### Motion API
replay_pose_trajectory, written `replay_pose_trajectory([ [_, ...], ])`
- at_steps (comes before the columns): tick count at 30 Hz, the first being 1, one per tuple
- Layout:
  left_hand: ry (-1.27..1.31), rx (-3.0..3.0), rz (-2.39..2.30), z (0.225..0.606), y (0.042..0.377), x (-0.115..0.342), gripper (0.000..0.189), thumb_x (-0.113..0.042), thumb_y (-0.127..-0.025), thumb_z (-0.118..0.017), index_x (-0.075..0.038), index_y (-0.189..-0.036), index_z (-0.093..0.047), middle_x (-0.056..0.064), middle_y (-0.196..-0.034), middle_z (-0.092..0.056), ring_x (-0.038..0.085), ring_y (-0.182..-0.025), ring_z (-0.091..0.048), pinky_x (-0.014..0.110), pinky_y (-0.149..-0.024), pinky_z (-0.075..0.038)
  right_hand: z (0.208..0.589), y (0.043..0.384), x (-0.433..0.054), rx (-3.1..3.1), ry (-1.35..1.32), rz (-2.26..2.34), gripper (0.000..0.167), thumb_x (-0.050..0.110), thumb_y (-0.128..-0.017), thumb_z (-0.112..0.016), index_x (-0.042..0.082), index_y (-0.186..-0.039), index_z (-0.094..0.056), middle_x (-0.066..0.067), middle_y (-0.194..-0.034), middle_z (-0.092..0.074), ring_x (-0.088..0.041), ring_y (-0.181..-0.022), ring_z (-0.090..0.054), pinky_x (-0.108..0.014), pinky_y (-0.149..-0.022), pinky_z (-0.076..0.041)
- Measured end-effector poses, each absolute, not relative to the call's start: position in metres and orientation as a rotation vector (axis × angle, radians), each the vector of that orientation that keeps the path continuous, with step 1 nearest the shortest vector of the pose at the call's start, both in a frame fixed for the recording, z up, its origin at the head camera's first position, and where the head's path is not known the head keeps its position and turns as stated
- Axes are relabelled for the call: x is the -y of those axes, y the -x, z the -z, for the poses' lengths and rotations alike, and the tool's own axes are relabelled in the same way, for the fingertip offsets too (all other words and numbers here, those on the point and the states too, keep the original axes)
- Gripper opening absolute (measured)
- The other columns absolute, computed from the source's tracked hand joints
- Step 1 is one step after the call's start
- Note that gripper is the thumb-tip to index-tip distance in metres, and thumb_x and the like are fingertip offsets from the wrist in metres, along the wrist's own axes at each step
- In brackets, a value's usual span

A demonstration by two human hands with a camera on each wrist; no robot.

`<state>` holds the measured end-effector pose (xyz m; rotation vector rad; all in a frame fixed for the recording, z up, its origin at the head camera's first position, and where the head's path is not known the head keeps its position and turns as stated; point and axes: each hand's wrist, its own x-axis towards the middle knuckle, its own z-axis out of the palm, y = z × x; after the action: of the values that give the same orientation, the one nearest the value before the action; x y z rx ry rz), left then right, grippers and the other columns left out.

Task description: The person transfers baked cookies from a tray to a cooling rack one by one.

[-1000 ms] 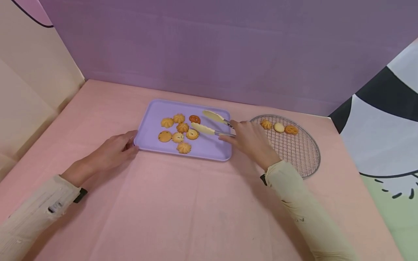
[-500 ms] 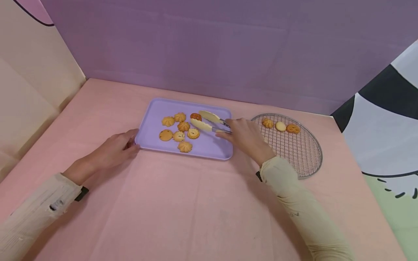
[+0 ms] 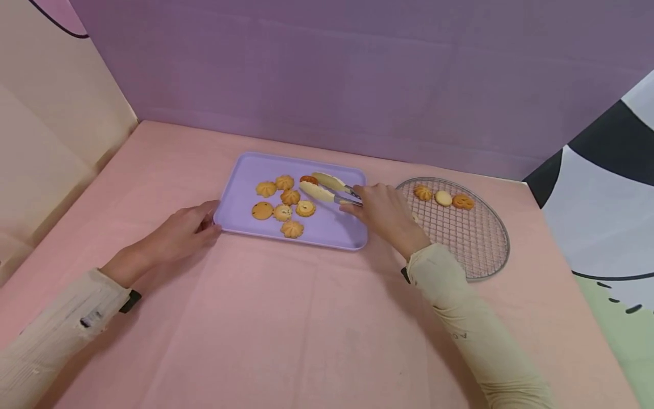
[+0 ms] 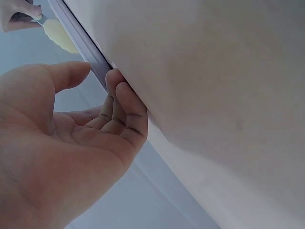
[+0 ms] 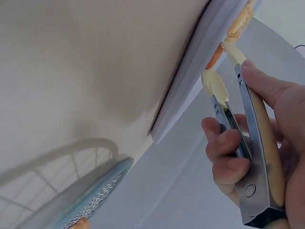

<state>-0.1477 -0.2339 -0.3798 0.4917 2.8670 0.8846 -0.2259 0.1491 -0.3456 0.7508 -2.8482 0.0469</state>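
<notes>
In the head view a lilac tray lies on the pink table, with several cookies grouped on its left and middle. My left hand grips the tray's left front corner, thumb at the rim and fingers curled against its side. My right hand holds metal tongs with cream scalloped tips. These tips reach over the tray around a reddish-brown cookie, which they partly hide. A pale ring cookie lies just in front of them.
A round wire rack stands right of the tray, partly behind my right forearm. Along its far side sit a swirl cookie, a pale round cookie and a pretzel-shaped cookie. A purple wall rises behind the table.
The tongs have moved left to the reddish-brown cookie, and their tips have come closer together around it. My left hand keeps its place on the tray. The view has shifted slightly.
</notes>
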Motion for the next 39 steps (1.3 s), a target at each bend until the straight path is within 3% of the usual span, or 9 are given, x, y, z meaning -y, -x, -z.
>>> replay_pose_trajectory([
  [12,-0.543,-2.891,-0.887,0.376,0.149,0.232,0.047,-0.012,-0.098,-0.059,0.008,-0.139,-0.044,0.005,-0.082,-0.052,0.019,-0.076,-0.051,0.033,-0.068,-0.041,0.346,0.222,-0.155,2.804,-0.748,-0.026,0.044,0.052,-0.094,-0.062,0.008,-0.1,-0.066,-0.004,-0.062,-0.049,-0.022,-0.052,-0.047,-0.035,-0.043,-0.037],
  [16,-0.534,-2.889,-0.886,0.376,0.148,0.232,0.051,-0.012,-0.098,-0.059,0.009,-0.142,-0.042,0.005,-0.082,-0.051,0.019,-0.077,-0.05,0.033,-0.069,-0.041,0.343,0.217,-0.159,2.789,-0.762,-0.034,0.044,0.051,-0.094,-0.063,0.007,-0.096,-0.064,-0.003,-0.062,-0.048,-0.02,-0.05,-0.044,-0.032,-0.043,-0.033],
  [22,-0.557,-2.904,-0.899,0.377,0.147,0.233,0.037,-0.01,-0.097,-0.059,0.004,-0.131,-0.05,0.004,-0.078,-0.051,0.018,-0.072,-0.049,0.03,-0.064,-0.04,0.341,0.208,-0.166,2.769,-0.763,-0.063,0.045,0.052,-0.092,-0.065,0.007,-0.096,-0.065,-0.002,-0.061,-0.046,-0.017,-0.047,-0.039,-0.029,-0.042,-0.028],
  [28,-0.533,-2.874,-0.927,0.377,0.145,0.233,0.043,-0.011,-0.098,-0.059,0.007,-0.135,-0.047,0.004,-0.08,-0.052,0.018,-0.074,-0.05,0.028,-0.063,-0.04,0.341,0.202,-0.175,2.748,-0.772,-0.077,0.045,0.051,-0.092,-0.066,0.007,-0.099,-0.065,-0.001,-0.059,-0.044,-0.016,-0.047,-0.039,-0.029,-0.042,-0.028],
  [33,-0.524,-2.879,-0.917,0.378,0.145,0.233,0.046,-0.011,-0.098,-0.059,0.008,-0.137,-0.045,0.004,-0.081,-0.052,0.018,-0.075,-0.05,0.029,-0.065,-0.041,0.339,0.195,-0.183,2.731,-0.751,-0.043,0.048,0.053,-0.091,-0.066,0.008,-0.107,-0.066,-0.001,-0.056,-0.041,-0.017,-0.045,-0.038,-0.029,-0.04,-0.029],
  [39,-0.531,-2.887,-0.911,0.38,0.147,0.234,0.049,-0.01,-0.097,-0.059,0.009,-0.14,-0.044,0.005,-0.081,-0.053,0.019,-0.076,-0.051,0.029,-0.065,-0.041,0.337,0.187,-0.19,2.723,-0.75,-0.064,0.052,0.051,-0.091,-0.067,0.007,-0.117,-0.067,-0.003,-0.061,-0.048,-0.017,-0.045,-0.039,-0.028,-0.039,-0.031],
])
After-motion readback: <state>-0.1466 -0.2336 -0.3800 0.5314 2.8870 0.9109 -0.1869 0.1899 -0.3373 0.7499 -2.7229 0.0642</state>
